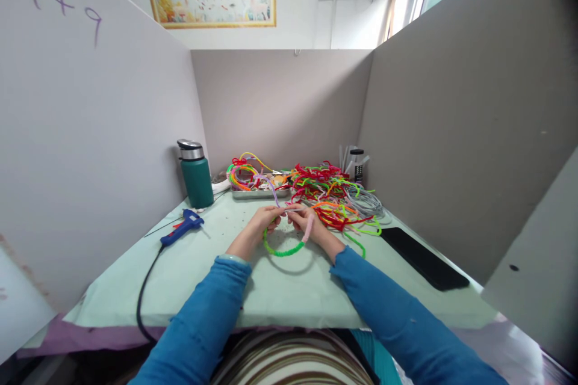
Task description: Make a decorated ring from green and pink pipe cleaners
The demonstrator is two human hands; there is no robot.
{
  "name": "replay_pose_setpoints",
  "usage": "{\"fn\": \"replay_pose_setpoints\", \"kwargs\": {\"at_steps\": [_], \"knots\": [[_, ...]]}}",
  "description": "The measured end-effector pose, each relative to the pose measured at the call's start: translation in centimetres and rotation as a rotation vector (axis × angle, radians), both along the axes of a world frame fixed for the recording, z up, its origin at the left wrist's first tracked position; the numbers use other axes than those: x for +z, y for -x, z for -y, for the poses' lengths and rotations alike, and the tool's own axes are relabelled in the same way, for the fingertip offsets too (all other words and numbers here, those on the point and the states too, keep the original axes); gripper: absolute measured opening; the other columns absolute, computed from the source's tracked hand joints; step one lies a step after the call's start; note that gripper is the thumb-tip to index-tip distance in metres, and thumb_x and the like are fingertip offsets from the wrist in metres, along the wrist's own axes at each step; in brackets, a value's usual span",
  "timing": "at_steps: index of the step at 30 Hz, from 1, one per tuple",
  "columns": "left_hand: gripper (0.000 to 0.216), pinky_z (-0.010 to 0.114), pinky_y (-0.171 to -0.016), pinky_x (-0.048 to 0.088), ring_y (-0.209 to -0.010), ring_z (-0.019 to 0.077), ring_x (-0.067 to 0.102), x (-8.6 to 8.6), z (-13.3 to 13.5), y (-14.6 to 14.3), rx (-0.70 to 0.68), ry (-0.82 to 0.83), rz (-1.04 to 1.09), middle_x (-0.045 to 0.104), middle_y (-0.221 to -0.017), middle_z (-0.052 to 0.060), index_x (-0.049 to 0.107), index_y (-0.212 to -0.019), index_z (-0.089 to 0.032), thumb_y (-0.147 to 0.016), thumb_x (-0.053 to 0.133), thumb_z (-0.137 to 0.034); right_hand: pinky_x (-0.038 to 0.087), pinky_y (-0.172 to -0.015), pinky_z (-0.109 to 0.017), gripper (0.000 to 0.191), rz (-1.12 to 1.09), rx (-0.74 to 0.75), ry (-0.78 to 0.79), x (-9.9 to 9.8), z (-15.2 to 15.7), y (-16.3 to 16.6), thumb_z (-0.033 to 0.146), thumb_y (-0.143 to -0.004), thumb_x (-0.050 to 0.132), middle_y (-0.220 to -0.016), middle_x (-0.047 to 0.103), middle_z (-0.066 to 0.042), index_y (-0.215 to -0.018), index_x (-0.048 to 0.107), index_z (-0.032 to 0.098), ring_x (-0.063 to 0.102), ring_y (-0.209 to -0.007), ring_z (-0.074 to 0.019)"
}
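Above the middle of the table I hold a ring wrapped in fuzzy chenille stem (284,252), green along the bottom and pale pink on the right. My left hand (265,221) is closed on the ring's upper left, fingertips pinched. My right hand (307,221) pinches at its upper right, where a thin greyish bare stretch of the ring runs between the hands. A lavender chenille stem (274,190) sticks up from beside my left fingertips. What lies under the fingertips is partly hidden.
Behind my hands are a metal tray (259,194) with colourful rings and a heap of chenille stems (323,183). Coiled grey wire (365,201) and a black phone-like slab (424,258) lie right. A blue glue gun (183,227) and green bottle (196,180) are left. Partitions surround the table.
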State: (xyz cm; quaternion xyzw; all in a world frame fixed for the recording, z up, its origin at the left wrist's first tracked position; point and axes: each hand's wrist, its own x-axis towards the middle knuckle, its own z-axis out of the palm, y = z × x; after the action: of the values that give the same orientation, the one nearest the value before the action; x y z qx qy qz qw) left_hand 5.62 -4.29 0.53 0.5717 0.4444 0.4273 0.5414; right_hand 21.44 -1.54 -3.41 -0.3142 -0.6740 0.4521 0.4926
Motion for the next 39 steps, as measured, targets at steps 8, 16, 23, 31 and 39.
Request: {"fn": "replay_pose_setpoints", "kwargs": {"at_steps": [8,16,23,31,39], "knots": [[0.035,0.022,-0.038,0.016,-0.038,0.0038,0.028,-0.2,0.1,0.1,-0.102,-0.025,-0.056,0.037,-0.048,-0.006,0.055,-0.068,-0.014,-0.066,0.065,-0.048,0.027,-0.039,-0.021,0.036,-0.005,0.022,0.038,0.3,0.3,-0.3,0.052,-0.074,0.056,-0.052,0.048,0.003,-0.067,0.056,0.017,0.038,-0.042,-0.0075],[0.035,0.022,-0.039,0.019,-0.037,0.0037,0.031,-0.7,0.0,-0.1,-0.196,0.012,-0.114,0.046,-0.051,-0.004,0.055,-0.069,-0.013,-0.063,0.067,-0.046,0.027,-0.04,-0.021,0.037,-0.091,0.163,0.181,1.1,0.8,-0.3,0.053,-0.068,0.064,-0.055,0.049,0.003,-0.073,0.059,0.016,0.037,-0.041,-0.0064],[0.034,0.021,-0.039,0.019,-0.038,0.0034,0.03,-0.7,0.3,-0.2,-0.239,-0.011,-0.145,0.045,-0.052,-0.005,0.058,-0.072,-0.013,-0.063,0.067,-0.044,0.03,-0.043,-0.02,0.036,-0.119,0.164,0.189,0.6,0.4,-0.2,0.047,-0.063,0.071,-0.057,0.053,0.003,-0.072,0.059,0.015,0.044,-0.046,-0.0069],[0.04,0.02,-0.038,0.02,-0.037,0.0027,0.029,-0.7,-0.3,-0.3,-0.175,-0.104,-0.126,0.045,-0.051,-0.005,0.056,-0.072,-0.014,-0.064,0.064,-0.052,0.031,-0.043,-0.021,0.037,-0.229,0.067,0.225,0.0,-0.7,-0.1,0.047,-0.062,0.071,-0.056,0.052,0.003,-0.073,0.054,0.016,0.042,-0.044,-0.0066],[0.035,0.019,-0.038,0.022,-0.039,0.003,0.03,-0.2,0.3,-0.7,-0.123,-0.185,-0.155,0.041,-0.052,-0.006,0.054,-0.071,-0.015,-0.065,0.064,-0.048,0.03,-0.043,-0.022,0.037,-0.273,0.041,0.253,0.8,0.0,-0.2,0.044,-0.057,0.074,-0.05,0.046,0.005,-0.068,0.052,0.017,0.039,-0.043,-0.007]]}}
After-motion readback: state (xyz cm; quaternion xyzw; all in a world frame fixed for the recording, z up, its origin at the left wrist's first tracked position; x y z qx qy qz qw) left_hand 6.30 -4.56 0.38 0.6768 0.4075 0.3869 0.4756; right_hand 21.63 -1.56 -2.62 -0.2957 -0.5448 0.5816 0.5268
